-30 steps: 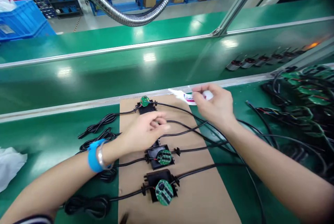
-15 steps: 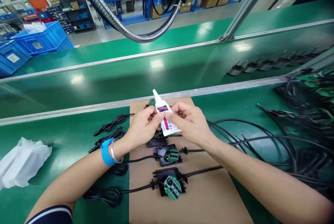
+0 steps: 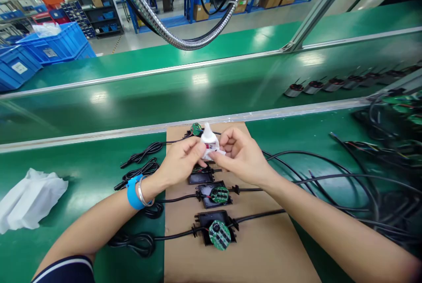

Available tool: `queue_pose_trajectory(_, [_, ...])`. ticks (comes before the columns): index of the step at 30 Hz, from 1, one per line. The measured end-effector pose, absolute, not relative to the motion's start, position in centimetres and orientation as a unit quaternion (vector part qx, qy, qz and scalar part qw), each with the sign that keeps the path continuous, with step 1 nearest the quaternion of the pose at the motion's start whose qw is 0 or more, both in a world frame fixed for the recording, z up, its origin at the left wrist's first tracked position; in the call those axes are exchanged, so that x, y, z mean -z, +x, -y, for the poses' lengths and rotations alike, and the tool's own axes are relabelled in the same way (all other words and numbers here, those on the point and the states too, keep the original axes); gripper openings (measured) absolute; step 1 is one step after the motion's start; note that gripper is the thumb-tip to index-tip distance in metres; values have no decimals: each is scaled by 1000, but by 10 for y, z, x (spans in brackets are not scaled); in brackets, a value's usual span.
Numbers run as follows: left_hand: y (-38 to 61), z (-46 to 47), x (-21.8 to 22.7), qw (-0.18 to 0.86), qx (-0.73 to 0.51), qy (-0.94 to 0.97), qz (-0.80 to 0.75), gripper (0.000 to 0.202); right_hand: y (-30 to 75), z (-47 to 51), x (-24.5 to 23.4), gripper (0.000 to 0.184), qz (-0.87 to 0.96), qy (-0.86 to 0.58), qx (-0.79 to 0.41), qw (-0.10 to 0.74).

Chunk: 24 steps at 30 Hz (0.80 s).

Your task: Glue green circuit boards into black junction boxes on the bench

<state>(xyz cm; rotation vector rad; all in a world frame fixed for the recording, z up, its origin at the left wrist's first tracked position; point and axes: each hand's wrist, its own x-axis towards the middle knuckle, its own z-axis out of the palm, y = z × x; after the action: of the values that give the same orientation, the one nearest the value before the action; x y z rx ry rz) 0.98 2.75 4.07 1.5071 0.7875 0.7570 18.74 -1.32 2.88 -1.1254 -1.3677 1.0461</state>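
Note:
A small white squeeze tube point(image 3: 208, 140) with a tapered nozzle is held over the cardboard, its nozzle pointing up and away from me. My left hand point(image 3: 181, 157) pinches its left side between thumb and fingers. On the other side, my right hand point(image 3: 242, 155) grips the tube's bottom end with the thumb, fingers curled. Below the hands lie black housings with round green circuit boards; the closest circuit board point(image 3: 220, 235) rests on an open black housing point(image 3: 211, 219), and another board point(image 3: 219, 194) sits behind it. A further board point(image 3: 196, 129) shows past the tube.
Under the housings lies a cardboard sheet point(image 3: 263, 248). Coiled black cables point(image 3: 135, 243) are at left, near a crumpled white sheet point(image 3: 31, 199). More cables point(image 3: 343, 173) spread at right. Several motors point(image 3: 293, 90) line the belt beyond the metal edge. A metal conduit point(image 3: 184, 45) hangs overhead.
The tube has tilted, so its printed body now looks short and folded and the nozzle stands more upright. My right hand has shifted slightly around its lower end. The view has moved a little.

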Motion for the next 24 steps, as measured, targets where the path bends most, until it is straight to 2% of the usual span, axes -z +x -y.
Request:
queue_pose_trajectory(1, [10,-27,-40,593,-317,659,-338,41,185,13,-29,38,564,-467,-441,519])
queue_pose_trajectory(3, [11,-28,-38,605,-300,652,-344,40,184,13,-28,33,586,-468,-410,519])
queue_pose_trajectory(6, [14,-30,-37,671,-291,589,-344,45,191,15,-28,16,688,-434,-287,505])
queue_pose_trajectory(10, [16,-22,-33,736,-282,538,-297,50,199,13,-24,13,743,-421,-174,489])
queue_pose_trajectory(13, [16,-12,-27,732,-266,564,-275,52,197,10,-21,25,684,-490,-213,497])
queue_pose_trajectory(16, [21,-5,-20,719,-272,559,-310,54,191,13,-20,28,630,-502,-276,524])
queue_pose_trajectory(20, [34,-2,-15,707,-340,530,-322,55,186,20,-18,22,649,-505,-274,498])
queue_pose_trajectory(22, [35,-9,-17,695,-310,567,-316,50,189,19,-18,24,629,-511,-289,509])
queue_pose_trajectory(24, [32,-24,-21,624,-244,662,-336,41,196,12,-20,28,603,-518,-322,513])
